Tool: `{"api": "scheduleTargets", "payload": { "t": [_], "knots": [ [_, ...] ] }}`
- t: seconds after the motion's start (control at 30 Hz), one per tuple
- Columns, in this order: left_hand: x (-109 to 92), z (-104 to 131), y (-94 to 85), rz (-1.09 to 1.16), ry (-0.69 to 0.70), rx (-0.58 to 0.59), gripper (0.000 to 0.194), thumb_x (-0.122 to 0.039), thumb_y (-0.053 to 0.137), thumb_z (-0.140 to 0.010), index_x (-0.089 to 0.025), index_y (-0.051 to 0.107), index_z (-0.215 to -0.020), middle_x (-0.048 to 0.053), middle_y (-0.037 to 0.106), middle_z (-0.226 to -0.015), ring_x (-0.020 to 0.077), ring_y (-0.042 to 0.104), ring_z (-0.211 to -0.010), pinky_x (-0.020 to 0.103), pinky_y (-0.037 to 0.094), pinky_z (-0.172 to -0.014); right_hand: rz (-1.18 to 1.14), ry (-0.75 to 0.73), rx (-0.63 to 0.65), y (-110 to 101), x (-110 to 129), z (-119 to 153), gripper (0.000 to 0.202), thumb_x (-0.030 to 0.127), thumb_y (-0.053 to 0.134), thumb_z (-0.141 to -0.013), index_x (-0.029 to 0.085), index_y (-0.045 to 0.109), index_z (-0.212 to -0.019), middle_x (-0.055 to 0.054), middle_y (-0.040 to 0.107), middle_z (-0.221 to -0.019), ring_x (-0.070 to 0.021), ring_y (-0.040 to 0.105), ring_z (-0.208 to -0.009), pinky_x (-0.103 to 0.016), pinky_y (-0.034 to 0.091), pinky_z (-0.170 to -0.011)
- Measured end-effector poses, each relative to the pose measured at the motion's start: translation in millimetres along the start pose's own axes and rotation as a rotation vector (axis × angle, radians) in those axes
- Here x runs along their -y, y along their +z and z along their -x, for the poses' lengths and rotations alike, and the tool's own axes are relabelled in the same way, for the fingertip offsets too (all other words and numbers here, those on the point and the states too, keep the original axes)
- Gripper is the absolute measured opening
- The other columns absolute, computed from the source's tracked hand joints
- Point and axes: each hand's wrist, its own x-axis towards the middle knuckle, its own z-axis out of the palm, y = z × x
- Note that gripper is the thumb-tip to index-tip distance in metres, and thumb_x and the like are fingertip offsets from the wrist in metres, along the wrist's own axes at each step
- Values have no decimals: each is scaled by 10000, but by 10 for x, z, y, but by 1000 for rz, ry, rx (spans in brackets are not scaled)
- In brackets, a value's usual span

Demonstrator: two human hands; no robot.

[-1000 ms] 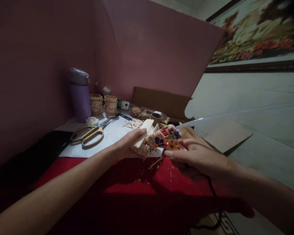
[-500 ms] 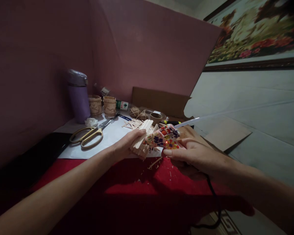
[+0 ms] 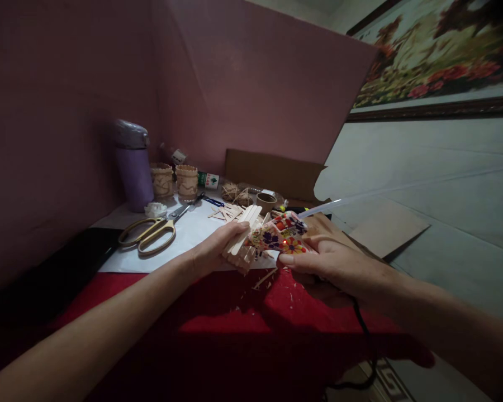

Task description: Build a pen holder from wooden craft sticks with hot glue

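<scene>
Low over the front of the table, my left hand (image 3: 218, 243) is closed on a small piece built of wooden craft sticks (image 3: 245, 226), several of them side by side. My right hand (image 3: 322, 262) grips a flower-patterned hot glue gun (image 3: 287, 233) with a small lit red light. A long clear glue stick (image 3: 327, 207) runs out of its back toward the upper right, and a black cord hangs below my hand. The gun's front end is right at the craft sticks; whether its tip touches them is hidden.
Gold-handled scissors (image 3: 157, 231) lie on white paper (image 3: 193, 223) at left. Behind them stand a purple bottle (image 3: 134, 173) and two wooden cups (image 3: 187, 183). Twine (image 3: 237, 194), a tape roll (image 3: 266, 201) and cardboard (image 3: 268, 172) sit at the back. Wood scraps litter the red cloth (image 3: 235, 301).
Almost nothing differs. Both hands, the craft sticks and the glue gun keep their places, with only a very slight shift of the view.
</scene>
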Motion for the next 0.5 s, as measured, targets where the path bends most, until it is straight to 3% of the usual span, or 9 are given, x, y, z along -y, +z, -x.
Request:
{"api": "scheduleTargets", "payload": {
  "t": [0.5],
  "knots": [
    [-33,22,40,-40,-31,-43,421,-507,505,-828,-120,663,-879,117,647,-766,189,574,-616,331,482,-607,-99,85,5,12,88,19,440,517,677,-779,215,382,-653,82,314,-522,-41,233,-417,-187,145,-353]
  ]
}}
